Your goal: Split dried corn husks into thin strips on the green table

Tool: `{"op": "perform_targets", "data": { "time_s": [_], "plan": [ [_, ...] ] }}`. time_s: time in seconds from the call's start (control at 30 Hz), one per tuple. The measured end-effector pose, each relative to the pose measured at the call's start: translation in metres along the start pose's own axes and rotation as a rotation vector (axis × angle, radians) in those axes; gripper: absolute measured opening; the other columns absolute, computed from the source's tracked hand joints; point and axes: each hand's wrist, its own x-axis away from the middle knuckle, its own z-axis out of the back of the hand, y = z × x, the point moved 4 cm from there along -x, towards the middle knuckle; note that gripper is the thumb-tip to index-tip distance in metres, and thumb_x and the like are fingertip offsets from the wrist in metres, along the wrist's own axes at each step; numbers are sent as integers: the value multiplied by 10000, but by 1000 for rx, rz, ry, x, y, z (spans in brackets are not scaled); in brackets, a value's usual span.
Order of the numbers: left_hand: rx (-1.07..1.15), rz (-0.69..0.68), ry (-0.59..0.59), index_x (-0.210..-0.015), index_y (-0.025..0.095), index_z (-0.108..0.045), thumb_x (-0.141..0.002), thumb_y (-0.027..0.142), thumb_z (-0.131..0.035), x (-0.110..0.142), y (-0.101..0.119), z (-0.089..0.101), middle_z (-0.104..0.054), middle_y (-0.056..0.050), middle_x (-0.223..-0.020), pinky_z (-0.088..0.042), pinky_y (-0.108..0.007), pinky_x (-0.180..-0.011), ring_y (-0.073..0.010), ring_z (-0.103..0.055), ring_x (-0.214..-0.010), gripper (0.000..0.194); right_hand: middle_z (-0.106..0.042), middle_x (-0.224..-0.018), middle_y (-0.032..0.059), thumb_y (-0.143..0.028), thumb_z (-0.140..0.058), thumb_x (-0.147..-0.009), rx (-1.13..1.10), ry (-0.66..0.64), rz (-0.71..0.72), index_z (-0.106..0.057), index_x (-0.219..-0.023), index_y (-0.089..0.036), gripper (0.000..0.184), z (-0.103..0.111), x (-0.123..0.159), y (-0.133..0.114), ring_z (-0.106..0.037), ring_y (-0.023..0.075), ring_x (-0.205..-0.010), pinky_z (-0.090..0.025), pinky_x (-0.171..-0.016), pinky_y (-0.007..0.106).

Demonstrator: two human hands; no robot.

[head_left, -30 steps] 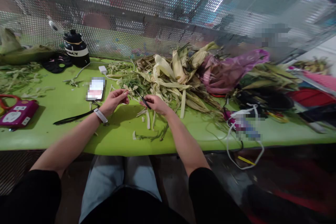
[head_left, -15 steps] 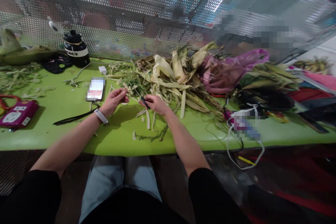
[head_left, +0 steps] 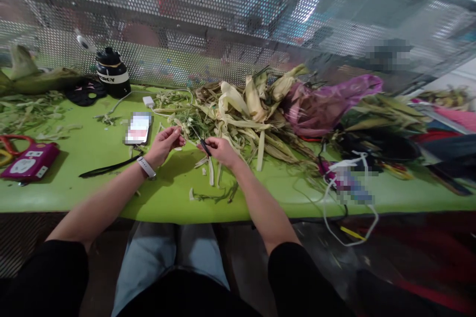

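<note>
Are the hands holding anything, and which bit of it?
The right hand holds a thin tool by its dark handle. In the left hand, the fingers are bunched; I can't tell whether they hold anything.

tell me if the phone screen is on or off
On: the phone screen glows bright white, pinkish lower down, facing up on the green table.
</note>
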Motion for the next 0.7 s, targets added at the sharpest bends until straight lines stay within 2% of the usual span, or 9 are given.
{"op": "perform_targets", "data": {
  "time_s": [0.13, 0.27, 0.37, 0.43, 0.57, 0.7],
  "plan": [
    [35, -22, 50, -965, 172, -626, -797, 398, -760, -2, 0, 2, -718, -14, -832, -519, -259, -769, -116, -681, -772, 312, -543, -596, -14, -614, -764, -645, -93, 56, 29, -551, -660, -181, 483, 3, -6, 8, -482, 120, -563, -368, -550, 269],
    [96, 22, 3, -1061, 206, -614, -853, 334, -706, -2, 0, -3, -739, -68, -1081, -515, -292, -835, -179, -677, -1055, 261, -586, -622, -5, -641, -753, -646, -194, 103, 13, -583, -707, -178, 498, 4, -9, 10, -497, 112, -560, -390, -548, 263],
    [148, 75, -52, -1048, 213, -632, -866, 294, -695, 0, -1, -7, -725, -74, -1161, -512, -315, -883, -195, -641, -1156, 209, -587, -627, -9, -644, -752, -648, -251, 108, -20, -577, -742, -176, 508, 2, -9, 8, -469, 98, -533, -356, -495, 250],
    [163, 114, -98, -1028, 208, -647, -863, 287, -701, 1, -2, -10, -728, -74, -1151, -514, -317, -885, -194, -649, -1140, 191, -587, -647, -12, -622, -774, -631, -286, 130, -10, -566, -767, -181, 507, 0, -8, 7, -489, 101, -566, -381, -513, 248],
    [116, 173, -145, -987, 172, -667, -819, 303, -757, 4, -7, -14, -745, -83, -1039, -522, -272, -794, -171, -698, -975, 231, -610, -763, -11, -537, -844, -555, -354, 203, 44, -547, -861, -198, 545, -2, -8, 5, -564, 124, -713, -473, -658, 269],
    [51, 232, -156, -942, 149, -669, -780, 328, -796, 8, -14, -18, -752, -80, -943, -530, -267, -771, -157, -712, -881, 273, -619, -839, -4, -505, -849, -540, -409, 233, 49, -513, -881, -206, 564, -2, -7, 3, -584, 131, -776, -490, -706, 279]
  ]
}}
